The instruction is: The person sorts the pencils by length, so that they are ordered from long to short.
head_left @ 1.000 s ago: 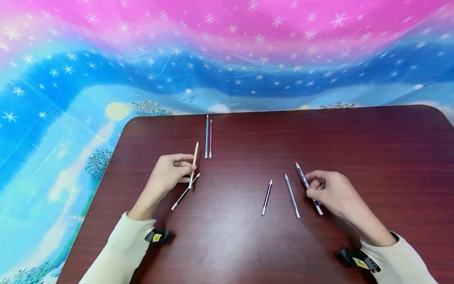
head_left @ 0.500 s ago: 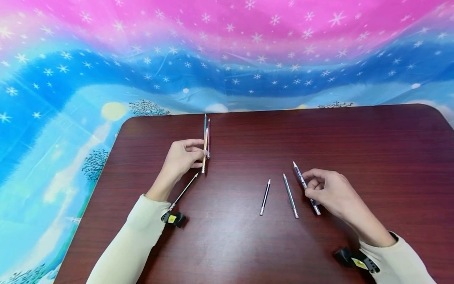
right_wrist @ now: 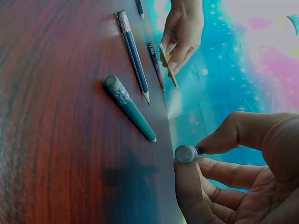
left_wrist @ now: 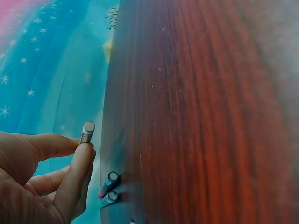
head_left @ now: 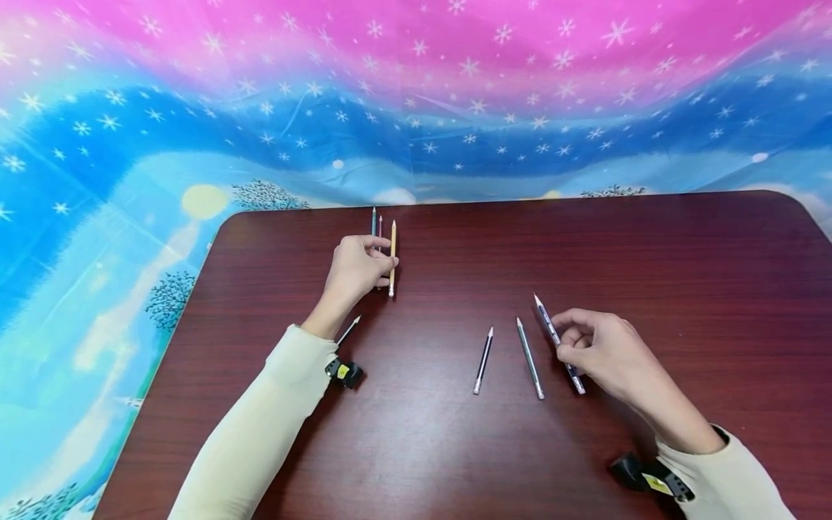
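Observation:
My left hand (head_left: pixel 357 269) pinches a yellow pencil (head_left: pixel 393 241), point facing away, just right of a teal pencil (head_left: pixel 373 221) and a dark red pencil (head_left: pixel 380 225) at the far edge. That hand partly hides both. In the left wrist view the yellow pencil's eraser end (left_wrist: pixel 88 129) appears above the two lying pencils. My right hand (head_left: pixel 604 350) pinches a dark patterned pencil (head_left: pixel 548 321) between thumb and fingers; its eraser end (right_wrist: pixel 186 154) faces the right wrist camera. Left of it lie a green pencil (head_left: pixel 529 359) and a short dark blue pencil (head_left: pixel 484 361).
A black pencil (head_left: pixel 349 330) lies under the left forearm, partly covered by the sleeve. The brown wooden table (head_left: pixel 416 448) ends at a pink and blue cloth (head_left: pixel 416 108) with snowflakes. A black wrist camera (head_left: pixel 349 374) protrudes from the left sleeve.
My left hand has carried the yellow pencil away from me and rightward, from above the black pencil to beside the teal and dark red ones. The right hand stays nearly still, gripping its pencil.

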Demonstrator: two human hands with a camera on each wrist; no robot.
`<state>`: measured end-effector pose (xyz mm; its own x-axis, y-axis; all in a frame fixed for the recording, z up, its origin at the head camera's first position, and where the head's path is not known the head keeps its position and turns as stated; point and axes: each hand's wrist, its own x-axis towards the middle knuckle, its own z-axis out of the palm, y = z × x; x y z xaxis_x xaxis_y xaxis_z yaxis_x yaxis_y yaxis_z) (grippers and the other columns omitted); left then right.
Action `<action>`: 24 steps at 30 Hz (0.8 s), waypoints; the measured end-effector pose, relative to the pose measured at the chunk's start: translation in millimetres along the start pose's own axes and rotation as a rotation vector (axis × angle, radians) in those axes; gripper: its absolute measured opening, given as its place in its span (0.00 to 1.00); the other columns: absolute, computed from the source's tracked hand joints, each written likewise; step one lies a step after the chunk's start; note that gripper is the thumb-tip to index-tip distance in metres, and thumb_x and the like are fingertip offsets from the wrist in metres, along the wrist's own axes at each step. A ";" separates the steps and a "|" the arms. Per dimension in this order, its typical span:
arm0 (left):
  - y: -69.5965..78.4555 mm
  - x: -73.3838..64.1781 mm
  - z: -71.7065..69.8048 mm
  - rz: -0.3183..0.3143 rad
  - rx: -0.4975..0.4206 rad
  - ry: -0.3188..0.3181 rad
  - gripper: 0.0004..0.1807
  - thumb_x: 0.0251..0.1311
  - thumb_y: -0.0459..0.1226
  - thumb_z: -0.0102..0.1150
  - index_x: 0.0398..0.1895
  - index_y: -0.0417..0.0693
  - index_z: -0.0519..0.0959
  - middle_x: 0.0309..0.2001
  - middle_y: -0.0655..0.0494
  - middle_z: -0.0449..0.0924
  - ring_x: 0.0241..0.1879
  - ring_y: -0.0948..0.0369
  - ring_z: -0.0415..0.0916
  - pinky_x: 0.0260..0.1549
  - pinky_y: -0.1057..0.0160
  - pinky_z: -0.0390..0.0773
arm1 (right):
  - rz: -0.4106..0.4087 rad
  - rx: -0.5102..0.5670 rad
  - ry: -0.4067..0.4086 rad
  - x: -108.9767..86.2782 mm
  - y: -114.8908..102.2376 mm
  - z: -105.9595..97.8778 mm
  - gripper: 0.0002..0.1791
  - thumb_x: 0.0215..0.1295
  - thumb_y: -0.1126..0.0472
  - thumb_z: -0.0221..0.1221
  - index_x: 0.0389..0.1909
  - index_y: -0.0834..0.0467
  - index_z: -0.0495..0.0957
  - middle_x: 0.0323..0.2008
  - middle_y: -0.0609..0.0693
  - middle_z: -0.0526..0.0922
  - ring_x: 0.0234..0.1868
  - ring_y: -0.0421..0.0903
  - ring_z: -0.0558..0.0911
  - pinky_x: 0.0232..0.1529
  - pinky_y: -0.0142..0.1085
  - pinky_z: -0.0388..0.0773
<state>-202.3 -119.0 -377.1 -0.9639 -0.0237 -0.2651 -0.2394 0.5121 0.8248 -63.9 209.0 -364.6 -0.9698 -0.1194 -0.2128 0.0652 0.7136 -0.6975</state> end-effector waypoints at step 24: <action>14.8 24.4 15.5 -0.011 0.294 0.019 0.15 0.59 0.34 0.67 0.49 0.43 0.82 0.38 0.47 0.86 0.22 0.62 0.85 0.22 0.68 0.83 | -0.008 -0.001 -0.003 -0.9 -0.7 0.0 0.17 0.56 0.68 0.60 0.48 0.61 0.80 0.28 0.49 0.79 0.26 0.38 0.77 0.26 0.30 0.72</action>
<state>-227.5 -98.8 -379.1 -0.9641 -0.0452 -0.2617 -0.2087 0.7383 0.6413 -63.1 208.7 -363.9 -0.9695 -0.1273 -0.2094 0.0573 0.7130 -0.6988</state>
